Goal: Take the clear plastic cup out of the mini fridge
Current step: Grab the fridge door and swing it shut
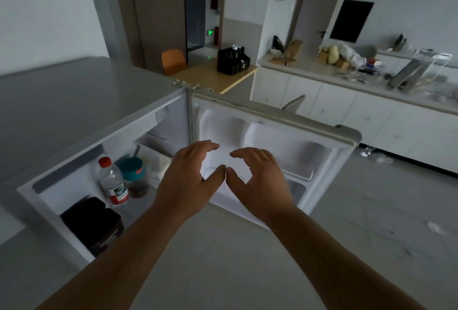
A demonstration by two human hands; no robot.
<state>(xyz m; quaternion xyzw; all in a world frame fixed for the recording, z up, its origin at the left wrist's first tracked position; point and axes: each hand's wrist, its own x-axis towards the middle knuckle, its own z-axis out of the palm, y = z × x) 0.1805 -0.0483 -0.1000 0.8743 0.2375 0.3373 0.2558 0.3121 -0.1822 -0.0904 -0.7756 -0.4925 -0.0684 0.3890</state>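
Below your outstretched arms, the mini fridge stands open, its door swung wide to the right. Your left hand and right hand hover side by side in front of the door's inner shelves, palms down, thumb tips nearly touching. Both hands are curved loosely open, fingers spread, and neither grips anything. On the shelf inside the fridge, to the left of your left hand, a water bottle with a red cap stands upright, just beside a clear plastic cup with a teal lid (dark contents show at its bottom). Nearer you, low on the left, sits a black container. Far right, a cluttered white counter runs along the wall.
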